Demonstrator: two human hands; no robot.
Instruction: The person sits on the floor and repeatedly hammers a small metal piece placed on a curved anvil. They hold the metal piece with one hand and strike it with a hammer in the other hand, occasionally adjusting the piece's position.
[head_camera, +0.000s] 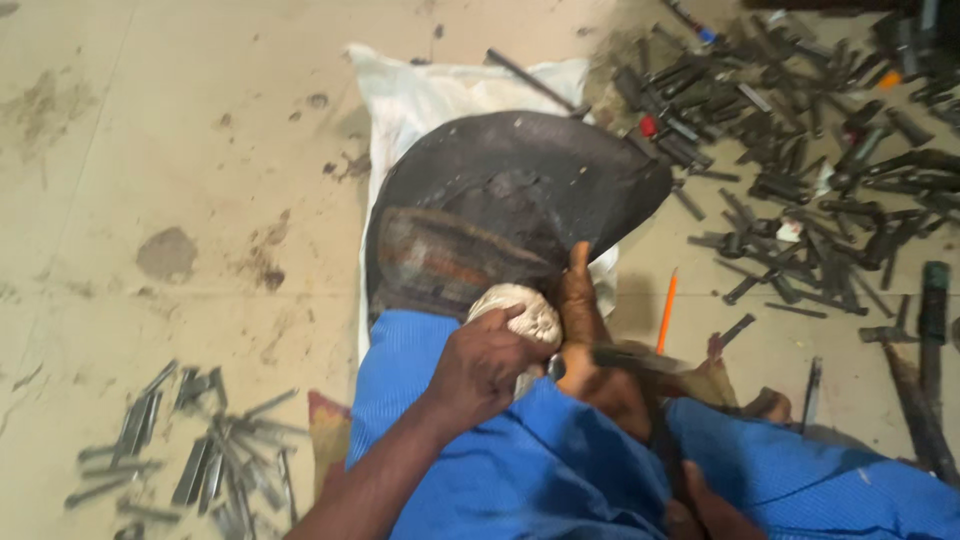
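Concrete, pale and stained with dark patches, forms the floor (180, 180) on which everything is laid; no walls are seen. A white woven sack (430, 95) is spread flat on it, and a large dark, curved metal sheet with a rusty lower band (500, 200) is rested on the sack, its near edge reaching the blue trousers (520, 460) of the seated person.

A wide scatter of dark metal rods and tool bits (800, 150) is spread across the upper right of the floor, well apart from a smaller heap of grey metal strips (190, 450) at the lower left. Between these heaps, the left half of the floor is left open. A thin orange pencil (667, 310) is seen lying just right of the sheet.

A pale wad of cloth (525, 315) is gripped by the left hand (480, 370), whose fingers are closed around it, and is pressed against the near edge of the sheet. The right hand (595, 350) is placed just beside it, thumb laid up against the sheet's edge; a dark rod-like tool (630, 357) is seen at its fingers, though whether it is clasped cannot be told.
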